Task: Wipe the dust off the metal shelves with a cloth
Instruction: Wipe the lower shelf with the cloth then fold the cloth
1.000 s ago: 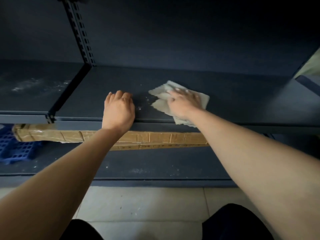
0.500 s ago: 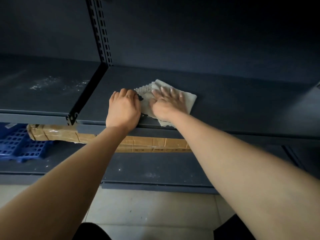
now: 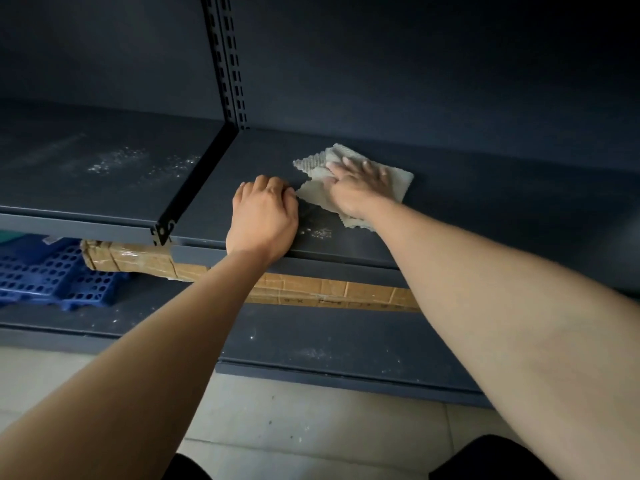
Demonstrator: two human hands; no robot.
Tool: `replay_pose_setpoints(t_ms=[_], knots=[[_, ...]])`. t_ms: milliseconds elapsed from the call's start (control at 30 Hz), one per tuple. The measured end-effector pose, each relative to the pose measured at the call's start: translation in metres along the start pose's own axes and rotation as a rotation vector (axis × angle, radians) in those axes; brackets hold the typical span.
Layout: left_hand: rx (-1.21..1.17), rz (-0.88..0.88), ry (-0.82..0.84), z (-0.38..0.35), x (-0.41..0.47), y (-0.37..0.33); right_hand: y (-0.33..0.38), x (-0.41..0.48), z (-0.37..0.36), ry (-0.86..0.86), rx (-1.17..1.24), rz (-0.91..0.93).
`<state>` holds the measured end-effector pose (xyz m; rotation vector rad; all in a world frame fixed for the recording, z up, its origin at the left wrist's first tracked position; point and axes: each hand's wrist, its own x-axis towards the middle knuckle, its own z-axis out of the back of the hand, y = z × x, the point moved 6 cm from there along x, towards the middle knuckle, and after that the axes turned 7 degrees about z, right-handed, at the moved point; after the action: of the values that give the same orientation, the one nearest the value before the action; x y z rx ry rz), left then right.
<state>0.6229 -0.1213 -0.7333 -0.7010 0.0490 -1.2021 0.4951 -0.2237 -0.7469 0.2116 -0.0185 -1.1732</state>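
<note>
A pale grey cloth point(image 3: 398, 180) lies flat on the dark blue metal shelf point(image 3: 485, 209). My right hand point(image 3: 356, 188) presses down on the cloth with its fingers spread flat. My left hand point(image 3: 263, 216) rests on the shelf near its front edge, just left of the cloth, with its fingers bent down onto the metal and nothing in it. White dust specks point(image 3: 317, 233) lie on the shelf between the two hands. The neighbouring shelf point(image 3: 86, 181) to the left carries a wide patch of white dust point(image 3: 138, 162).
A slotted upright post point(image 3: 228, 64) divides the two shelves. On the lower shelf point(image 3: 346, 341) lie a long taped cardboard box point(image 3: 329, 292) and a blue perforated plastic crate point(image 3: 52, 275). Pale floor tiles point(image 3: 311, 417) lie below.
My right hand and the cloth slid left toward my left hand, then moved a little farther back on the shelf. The view shifted right to left across the shelving.
</note>
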Motion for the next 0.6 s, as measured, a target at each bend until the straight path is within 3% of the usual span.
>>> replay_pose_setpoints(t_ms=[200, 600], knots=[[-0.042, -0.004, -0.018, 0.003, -0.001, -0.003, 0.035, -0.023, -0.01, -0.015, 0.023, 0.158], [-0.015, -0.045, -0.047, 0.026, -0.013, 0.012, 0.039, -0.091, -0.015, 0.006, 0.018, 0.011]])
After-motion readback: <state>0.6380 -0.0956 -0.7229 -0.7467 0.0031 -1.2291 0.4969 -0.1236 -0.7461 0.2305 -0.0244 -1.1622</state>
